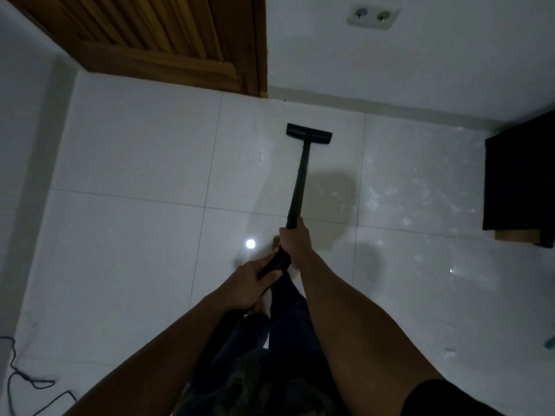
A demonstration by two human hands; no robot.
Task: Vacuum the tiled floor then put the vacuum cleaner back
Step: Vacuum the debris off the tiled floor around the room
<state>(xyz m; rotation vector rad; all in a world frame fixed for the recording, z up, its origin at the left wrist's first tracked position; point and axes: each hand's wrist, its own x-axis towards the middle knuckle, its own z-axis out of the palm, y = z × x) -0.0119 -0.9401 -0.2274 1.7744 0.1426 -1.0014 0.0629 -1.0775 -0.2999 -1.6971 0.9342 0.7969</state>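
A black vacuum wand (299, 178) slants from my hands down to its flat black floor head (309, 133), which rests on the glossy white tiled floor (135, 163) near the far wall. My right hand (295, 240) grips the wand's lower end, higher up the tube. My left hand (255, 280) holds the black handle part just behind it, thumb over the top. The vacuum's body is out of sight. My dark trousers and a bare foot show beneath the hands.
A wooden slatted door (168, 40) stands at the far left corner. A double wall socket (374, 15) sits on the white wall. A black piece of furniture (522, 181) stands at the right. A thin dark cable (18, 382) lies at the bottom left.
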